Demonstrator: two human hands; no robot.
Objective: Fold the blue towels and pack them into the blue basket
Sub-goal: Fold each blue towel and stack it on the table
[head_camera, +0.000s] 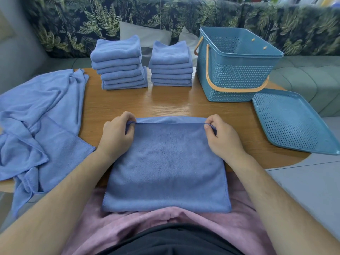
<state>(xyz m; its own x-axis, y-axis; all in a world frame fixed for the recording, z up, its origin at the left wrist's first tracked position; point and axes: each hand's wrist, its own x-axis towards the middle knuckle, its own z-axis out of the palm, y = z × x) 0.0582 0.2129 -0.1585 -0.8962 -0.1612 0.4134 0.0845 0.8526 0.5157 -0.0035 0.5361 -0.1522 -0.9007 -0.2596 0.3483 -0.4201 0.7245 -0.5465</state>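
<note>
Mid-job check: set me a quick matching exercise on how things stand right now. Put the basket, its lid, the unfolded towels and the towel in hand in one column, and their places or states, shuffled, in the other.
Things:
1. blue basket
2. basket lid
3. unfolded towels
4. towel being folded

States:
A. pinched at its two far corners by the left hand and right hand
B. crumpled at the left side of the table
C. standing upright and uncovered, far right
D. lying flat at the right edge

Pairs: 1-C, 2-D, 3-B, 4-A
</note>
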